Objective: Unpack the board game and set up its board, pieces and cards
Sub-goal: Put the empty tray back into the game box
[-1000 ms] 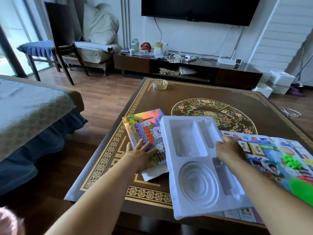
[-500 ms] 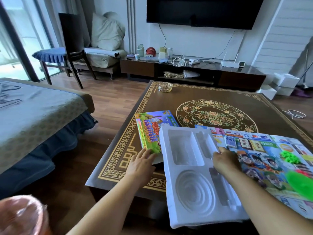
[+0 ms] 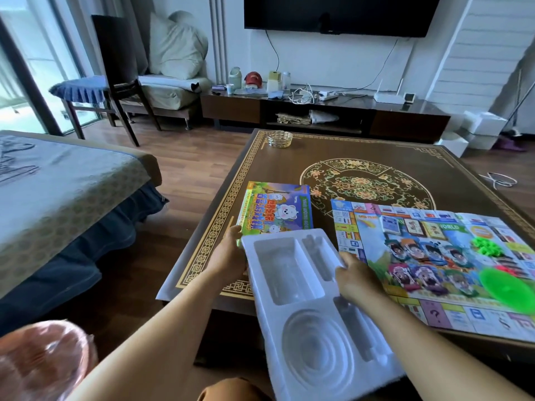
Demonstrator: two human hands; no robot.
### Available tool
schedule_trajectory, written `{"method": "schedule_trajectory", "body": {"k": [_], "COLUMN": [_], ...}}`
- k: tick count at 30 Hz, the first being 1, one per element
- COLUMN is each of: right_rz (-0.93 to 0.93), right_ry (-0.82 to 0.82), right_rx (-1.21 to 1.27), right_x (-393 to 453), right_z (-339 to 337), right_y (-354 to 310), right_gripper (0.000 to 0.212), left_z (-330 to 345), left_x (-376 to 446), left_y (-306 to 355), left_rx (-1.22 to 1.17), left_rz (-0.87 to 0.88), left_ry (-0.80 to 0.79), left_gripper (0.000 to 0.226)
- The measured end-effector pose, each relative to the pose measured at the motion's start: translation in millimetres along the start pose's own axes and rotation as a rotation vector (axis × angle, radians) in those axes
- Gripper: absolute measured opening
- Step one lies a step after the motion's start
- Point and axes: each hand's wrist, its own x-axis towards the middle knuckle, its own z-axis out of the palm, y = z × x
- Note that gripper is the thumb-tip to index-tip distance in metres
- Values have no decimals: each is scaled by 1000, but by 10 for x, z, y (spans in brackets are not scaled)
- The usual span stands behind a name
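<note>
A white moulded plastic insert tray (image 3: 307, 308) with empty compartments is held over the table's near edge. My right hand (image 3: 354, 280) grips its right rim. My left hand (image 3: 230, 257) holds its left rim, close to the colourful game box lid (image 3: 276, 209) lying flat on the table. The unfolded game board (image 3: 434, 261) lies at the right, with card stacks (image 3: 411, 227), character cards (image 3: 419, 256), green pieces (image 3: 486, 246) and a green dish (image 3: 506, 290) on it.
The dark patterned coffee table (image 3: 347, 157) carries a glass ashtray (image 3: 279, 138) at its far left corner. A bed (image 3: 58, 198) stands to the left, a chair (image 3: 121, 76) and TV cabinet (image 3: 318, 111) beyond. A pinkish plastic-wrapped object (image 3: 40, 360) sits at the bottom left.
Both hands pulled the white tray toward me and off the box and board. My left hand left the box lid and took the tray's left rim. The board's left part is uncovered.
</note>
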Motion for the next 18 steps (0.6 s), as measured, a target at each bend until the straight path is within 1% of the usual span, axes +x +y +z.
{"method": "schedule_trajectory", "body": {"k": [2,4,6,8,11,13,15,18], "right_rz": [-10,-12,-20,-33,-38,-26,-6,23], "right_ry": [-5,-27,-56,-60,-29,-13,-13,-51], "right_rx": [45,68,45,-17,-72,-62,-41,-24], "right_x": [-53,-113,-190,-270,-354,-411,-471,-566], "right_z": [93,178,240,279,318,345,358,371], "right_y": [-98,-166,-197,-223,-265,-300,-337,-347], "right_gripper": [49,53,54,52,53,55,58,60], "left_z": [-74,-139,-189,-228,-187,-133,-86,-76], "left_x": [-9,-43,-51,-73,-194,-285,-358,-416], "left_y": [48,71,61,52,70,28,-35,-119], "left_rx": [-64,-145,-237,-212,31,173,208,203], "left_rz": [-8,-28,-64,-48,19,32,79,79], "left_ry": [63,163,223,224,93,51,63,74], "left_gripper": [35,25,33,35,32,43,55,62]}}
